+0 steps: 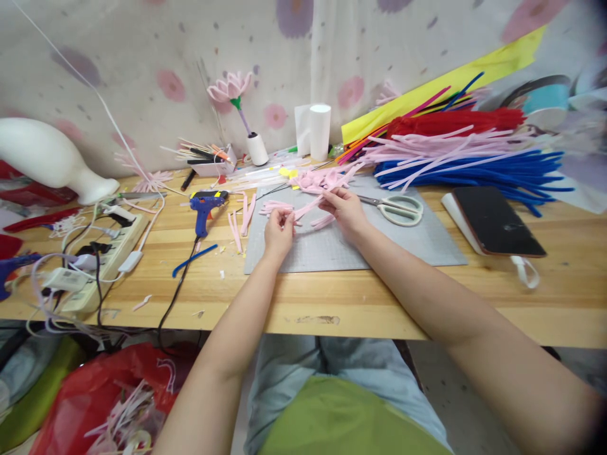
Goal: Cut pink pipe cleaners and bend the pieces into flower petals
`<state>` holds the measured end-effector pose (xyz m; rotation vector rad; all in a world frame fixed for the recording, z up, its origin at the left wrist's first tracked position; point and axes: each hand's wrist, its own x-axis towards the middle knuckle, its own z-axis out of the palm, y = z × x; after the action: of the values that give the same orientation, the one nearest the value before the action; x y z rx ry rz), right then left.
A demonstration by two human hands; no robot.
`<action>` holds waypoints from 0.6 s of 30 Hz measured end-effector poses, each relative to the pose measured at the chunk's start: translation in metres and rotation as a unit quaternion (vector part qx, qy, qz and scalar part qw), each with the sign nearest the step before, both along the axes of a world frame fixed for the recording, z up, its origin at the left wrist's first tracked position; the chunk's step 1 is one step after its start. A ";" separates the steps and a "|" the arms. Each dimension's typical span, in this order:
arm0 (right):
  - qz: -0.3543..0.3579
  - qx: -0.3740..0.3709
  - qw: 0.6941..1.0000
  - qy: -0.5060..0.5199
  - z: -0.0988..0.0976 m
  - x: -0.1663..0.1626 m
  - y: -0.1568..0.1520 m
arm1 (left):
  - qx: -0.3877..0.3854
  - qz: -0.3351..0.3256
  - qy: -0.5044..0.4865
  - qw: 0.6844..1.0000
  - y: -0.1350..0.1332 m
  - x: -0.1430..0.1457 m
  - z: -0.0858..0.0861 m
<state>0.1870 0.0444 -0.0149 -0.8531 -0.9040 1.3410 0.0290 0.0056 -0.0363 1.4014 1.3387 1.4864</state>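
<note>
A pale pink pipe cleaner [308,207] stretches between my two hands above a grey cutting mat [360,256]. My left hand [279,232] pinches its left end, and my right hand [345,210] grips it farther right, fingers closed. Short pink pieces [275,206] lie just behind my left hand. Behind my right hand is a pile of curled pink pieces [322,179]. Scissors with pale handles [402,210] rest on the mat to the right, their blades partly hidden by my right hand.
A blue glue gun [203,212] stands left of the mat, its cord trailing over the table edge. Bundles of pink, red and blue pipe cleaners [474,169] lie at the back right. A phone [497,218] is at right, a power strip [107,265] at left, a pink flower [232,88] behind.
</note>
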 end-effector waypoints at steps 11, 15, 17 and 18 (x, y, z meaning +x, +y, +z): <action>-0.094 -0.004 0.995 -0.038 0.002 -0.003 0.003 | -0.028 -0.004 -0.045 0.999 0.001 0.004 0.002; -0.106 0.000 0.993 -0.052 0.002 -0.004 0.005 | -0.029 0.009 -0.035 0.999 -0.002 0.007 0.005; -0.109 0.002 0.993 -0.046 0.002 -0.004 0.007 | -0.028 0.017 -0.034 0.999 -0.003 0.010 0.007; -0.110 0.004 0.993 -0.045 0.002 -0.004 0.008 | -0.028 0.020 -0.034 0.999 -0.004 0.010 0.007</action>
<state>0.1831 0.0522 -0.0133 -0.9841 -0.8579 1.1139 0.0393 0.0016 -0.0291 1.2845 1.3622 1.4980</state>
